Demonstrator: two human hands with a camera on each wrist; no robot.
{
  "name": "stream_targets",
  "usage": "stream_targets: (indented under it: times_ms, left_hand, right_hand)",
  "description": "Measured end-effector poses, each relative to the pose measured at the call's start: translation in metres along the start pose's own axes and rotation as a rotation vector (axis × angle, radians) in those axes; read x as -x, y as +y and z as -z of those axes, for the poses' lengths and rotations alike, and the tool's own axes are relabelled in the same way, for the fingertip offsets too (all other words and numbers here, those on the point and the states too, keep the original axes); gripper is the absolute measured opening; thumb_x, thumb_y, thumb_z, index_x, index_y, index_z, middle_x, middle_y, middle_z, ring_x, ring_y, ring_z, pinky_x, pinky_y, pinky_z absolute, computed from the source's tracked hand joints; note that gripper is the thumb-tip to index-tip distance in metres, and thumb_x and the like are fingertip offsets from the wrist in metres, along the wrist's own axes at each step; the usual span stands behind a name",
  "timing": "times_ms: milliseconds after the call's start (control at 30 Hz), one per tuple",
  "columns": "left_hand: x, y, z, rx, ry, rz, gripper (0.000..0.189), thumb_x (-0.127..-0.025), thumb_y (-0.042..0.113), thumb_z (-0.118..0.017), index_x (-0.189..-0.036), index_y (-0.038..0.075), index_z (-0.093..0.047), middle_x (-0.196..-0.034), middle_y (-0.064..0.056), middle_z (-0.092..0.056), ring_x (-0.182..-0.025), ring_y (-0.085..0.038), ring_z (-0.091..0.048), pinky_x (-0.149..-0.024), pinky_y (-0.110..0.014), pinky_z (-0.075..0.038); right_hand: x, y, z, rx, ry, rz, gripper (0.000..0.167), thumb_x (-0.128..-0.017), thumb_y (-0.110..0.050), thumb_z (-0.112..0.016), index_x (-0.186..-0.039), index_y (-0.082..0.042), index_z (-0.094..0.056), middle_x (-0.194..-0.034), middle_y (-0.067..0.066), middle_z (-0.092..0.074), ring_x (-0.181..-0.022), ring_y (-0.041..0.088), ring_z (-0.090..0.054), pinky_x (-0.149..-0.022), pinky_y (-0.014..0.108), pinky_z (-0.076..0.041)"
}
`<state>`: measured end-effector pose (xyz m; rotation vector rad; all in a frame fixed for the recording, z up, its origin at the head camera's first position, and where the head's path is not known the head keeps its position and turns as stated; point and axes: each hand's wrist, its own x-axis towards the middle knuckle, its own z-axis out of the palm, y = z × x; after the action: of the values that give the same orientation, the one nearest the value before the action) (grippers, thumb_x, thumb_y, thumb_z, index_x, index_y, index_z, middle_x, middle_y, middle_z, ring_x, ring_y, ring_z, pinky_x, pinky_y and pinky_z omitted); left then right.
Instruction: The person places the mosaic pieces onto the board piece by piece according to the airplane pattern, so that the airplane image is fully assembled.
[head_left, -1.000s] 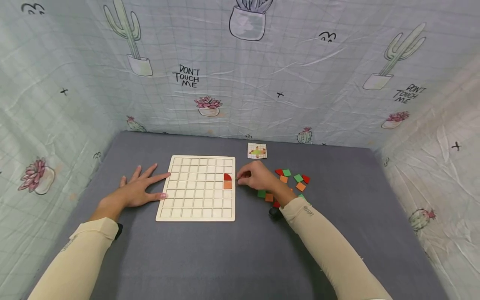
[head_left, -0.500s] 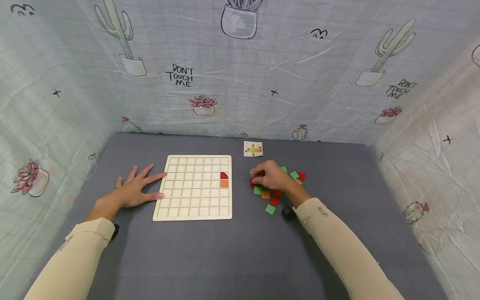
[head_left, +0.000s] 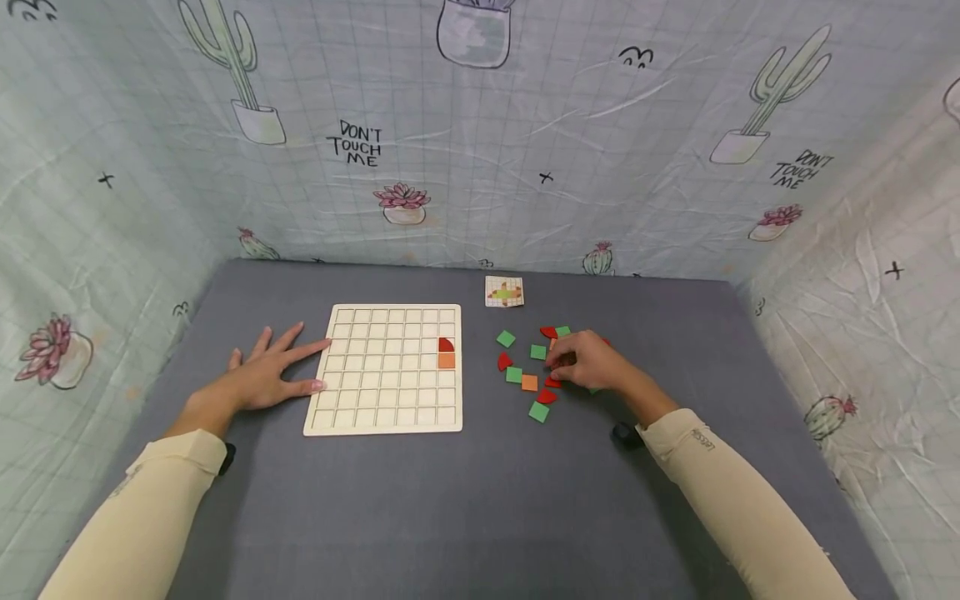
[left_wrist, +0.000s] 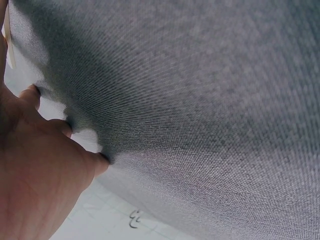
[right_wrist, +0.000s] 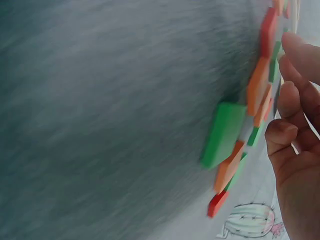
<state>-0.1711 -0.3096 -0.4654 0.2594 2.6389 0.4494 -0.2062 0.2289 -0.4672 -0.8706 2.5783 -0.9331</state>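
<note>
A cream grid board lies on the grey table. In its right column a red quarter-round tile sits just above an orange square tile. My left hand is spread flat at the board's left edge, with index finger and thumb touching the rim. Over the scattered tiles on the right, my right hand reaches down with loosely bent fingers; the right wrist view shows no tile between them. Near it are a green square tile, another orange tile and a red tile. Some tiles are hidden beneath the hand.
A small pattern card lies at the back of the table, right of the board. Cactus-print cloth hangs behind and at both sides. Left of the pile is a green tile with a red piece.
My right hand has moved right from the board's edge, past the pile's left side, to the tiles farther right. The left hand stays at the board; the head view has shifted slightly.
</note>
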Motion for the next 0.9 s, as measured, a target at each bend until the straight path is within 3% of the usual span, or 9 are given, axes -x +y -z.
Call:
stream_targets:
  times_ms: [300,633,900]
  left_hand:
    - [-0.008,-0.015,-0.008,0.031,0.037,-0.002,0.086,-0.088,0.080,-0.061,-0.162,0.051,-0.026,-0.178,-0.009,0.004,-0.156,-0.061,0.011,-0.107,-0.091,0.004]
    - [-0.004,-0.007,-0.005,0.048,0.037,-0.017,0.087,-0.089,0.077,-0.062,-0.163,0.046,-0.029,-0.178,-0.013,0.002,-0.154,-0.064,0.009,-0.106,-0.091,0.005]
    - [0.000,0.000,-0.001,-0.002,-0.005,0.002,0.089,-0.092,0.072,-0.062,-0.166,0.033,-0.029,-0.176,-0.019,0.003,-0.153,-0.066,0.010,-0.106,-0.091,0.003]
  right_hand:
    - [0.018,0.004,-0.002,0.064,0.022,0.024,0.014,-0.085,-0.006,-0.085,-0.098,-0.010,-0.080,-0.098,0.003,-0.073,-0.085,0.017,-0.059,-0.076,0.033,-0.051]
    - [0.025,-0.002,-0.010,0.085,-0.014,0.059,0.018,-0.085,-0.011,-0.087,-0.102,-0.013,-0.081,-0.102,0.000,-0.072,-0.094,0.016,-0.061,-0.083,0.035,-0.056]
    - [0.029,-0.013,-0.026,0.148,0.042,-0.008,0.022,-0.082,-0.025,-0.091,-0.098,-0.013,-0.082,-0.099,-0.002,-0.071,-0.095,0.017,-0.063,-0.083,0.036,-0.055]
